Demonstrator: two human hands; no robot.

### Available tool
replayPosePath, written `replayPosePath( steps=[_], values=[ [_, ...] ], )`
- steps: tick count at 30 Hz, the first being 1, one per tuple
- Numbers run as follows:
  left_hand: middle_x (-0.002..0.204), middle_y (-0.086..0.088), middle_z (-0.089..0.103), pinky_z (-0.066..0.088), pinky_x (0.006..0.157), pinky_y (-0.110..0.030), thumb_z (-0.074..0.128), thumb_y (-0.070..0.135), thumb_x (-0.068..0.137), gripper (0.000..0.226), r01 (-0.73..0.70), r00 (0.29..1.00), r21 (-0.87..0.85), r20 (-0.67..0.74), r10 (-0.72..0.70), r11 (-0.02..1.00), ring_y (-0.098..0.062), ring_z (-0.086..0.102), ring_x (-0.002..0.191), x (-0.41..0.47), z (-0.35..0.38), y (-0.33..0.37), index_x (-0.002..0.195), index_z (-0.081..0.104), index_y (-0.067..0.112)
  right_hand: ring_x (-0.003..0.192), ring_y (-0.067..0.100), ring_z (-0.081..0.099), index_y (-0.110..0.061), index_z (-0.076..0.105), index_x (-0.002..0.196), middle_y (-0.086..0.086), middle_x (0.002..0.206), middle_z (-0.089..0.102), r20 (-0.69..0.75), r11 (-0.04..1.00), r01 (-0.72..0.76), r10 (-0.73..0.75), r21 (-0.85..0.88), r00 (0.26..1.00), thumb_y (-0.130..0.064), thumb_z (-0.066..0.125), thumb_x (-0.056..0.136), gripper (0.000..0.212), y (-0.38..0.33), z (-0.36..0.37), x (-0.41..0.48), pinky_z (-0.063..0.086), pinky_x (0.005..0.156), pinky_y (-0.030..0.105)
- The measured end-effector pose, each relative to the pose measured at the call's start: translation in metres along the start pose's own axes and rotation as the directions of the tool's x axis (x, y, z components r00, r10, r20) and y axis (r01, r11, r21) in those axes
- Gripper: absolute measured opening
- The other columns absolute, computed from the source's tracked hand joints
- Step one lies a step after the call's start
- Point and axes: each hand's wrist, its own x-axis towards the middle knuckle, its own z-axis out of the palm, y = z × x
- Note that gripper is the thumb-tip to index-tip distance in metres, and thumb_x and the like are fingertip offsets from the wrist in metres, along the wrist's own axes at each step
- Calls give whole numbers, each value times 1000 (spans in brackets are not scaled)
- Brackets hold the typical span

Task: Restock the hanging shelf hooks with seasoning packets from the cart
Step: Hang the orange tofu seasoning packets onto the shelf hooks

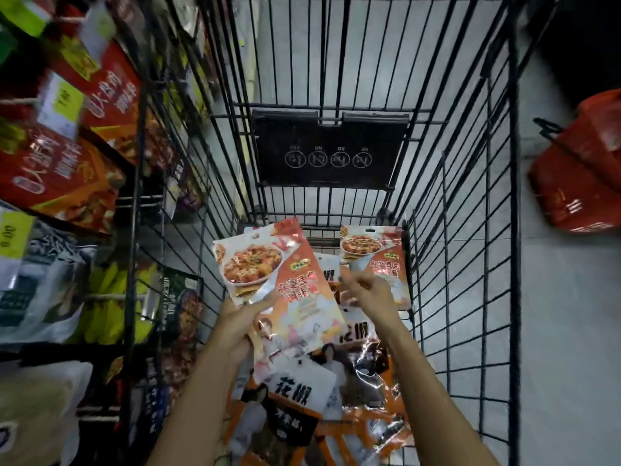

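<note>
a pale grey floor (568, 331) runs under a black wire shopping cart (470, 210), seen from above in a dim shop aisle. the cart's black plastic seat flap (329, 149) hangs at its far end. on the floor to the right, well apart from the cart, sits an orange-red shopping basket (581, 183). along the left side stands the hanging shelf (132, 196), its hooks crowded with red packets (57, 173), yellow packets (111, 304) and yellow price tags (13, 235), all blurred. the near end of the cart holds a loose pile of packets (369, 375), glossy orange and black ones, with a white sichuan pepper packet (299, 388) on top. the left hand (235, 327) grips a mapo tofu seasoning packet (265, 274) above that pile, thumb pressed across its front and fingers curled behind. the packet is shiny, orange and white, printed with a plate of tofu in red sauce and red chinese lettering, and it tilts to the left. the right hand (366, 294) has its fingers curled round the lower left edge of a second packet (376, 253) of the same print, held upright just beside the cart's right wall.
</note>
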Motion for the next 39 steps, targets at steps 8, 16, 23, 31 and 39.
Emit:
replayPosePath(
  steps=[8,16,23,31,39],
  values=[
    [97,-31,60,43,65,-37,79,14,77,74,-32,976,111,-209,55,993,-34,57,69,59,-16,-3,132,41,-18,120,33,50,-1,37,136,20,132,49,-381,757,-305,81,-578,921,-37,71,83,73,47,-27,94,44,102,45],
    [91,-24,63,43,51,-31,79,7,76,48,-55,976,97,-206,74,994,-26,56,67,62,-23,-7,115,56,-11,139,43,24,-2,11,148,31,148,24,-515,710,-480,192,-515,835,-44,86,63,121,38,-12,102,21,115,50],
    [70,-14,56,35,34,-17,76,3,79,27,-69,979,62,-190,79,996,-13,46,34,49,-24,-9,96,56,2,109,33,60,-3,63,111,19,118,63,-520,837,-436,224,-330,824,-38,87,64,64,44,-8,100,50,94,43],
    [71,-13,58,32,31,-17,77,6,78,25,-105,977,63,-180,115,993,-13,42,31,32,-26,-13,91,56,7,75,25,66,-4,71,96,13,92,71,-647,875,-343,46,-342,761,-16,69,86,16,41,-11,72,48,59,28],
    [92,-21,64,43,52,-28,81,12,74,30,-155,972,57,-172,162,986,-22,52,56,24,-25,-16,95,61,4,90,31,66,-2,64,113,15,106,67,-716,899,-241,-106,-366,690,-11,52,96,22,47,-9,54,43,64,28]
  ],
)
